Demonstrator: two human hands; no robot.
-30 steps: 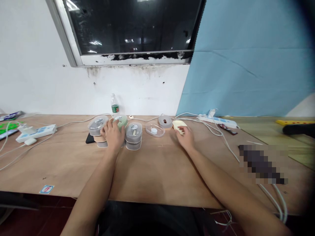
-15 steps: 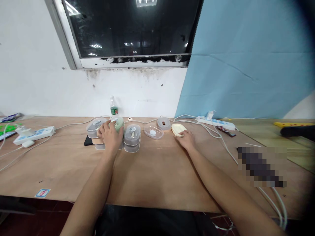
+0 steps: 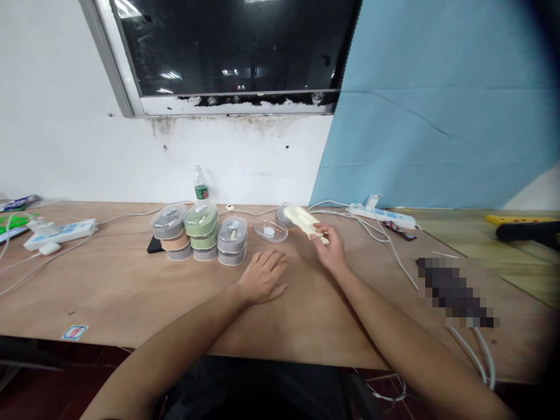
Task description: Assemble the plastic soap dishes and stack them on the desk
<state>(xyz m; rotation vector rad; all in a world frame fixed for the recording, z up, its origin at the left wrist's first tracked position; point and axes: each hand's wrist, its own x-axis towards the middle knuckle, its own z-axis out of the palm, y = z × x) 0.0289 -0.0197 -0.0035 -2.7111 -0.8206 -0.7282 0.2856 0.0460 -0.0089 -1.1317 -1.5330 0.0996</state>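
My right hand pinches the near end of a cream plastic box piece, which is tilted and raised off the table. Part of a grey box piece shows behind it. With fingers stretched out and nothing held, my left hand is over the table in front of a clear oval lid. To its left stand stacked small boxes with clear lids: a grey-topped stack, a green-topped stack and a lower grey stack.
A plastic bottle stands by the wall. Power strips lie at the left and right, their white cables crossing the table. A black flat object lies beside the stacks; a blurred dark item is at right.
My left hand has left the green-topped stack and moved right and nearer. My right hand has lifted and tilted the cream box piece, bringing it in front of the grey piece.
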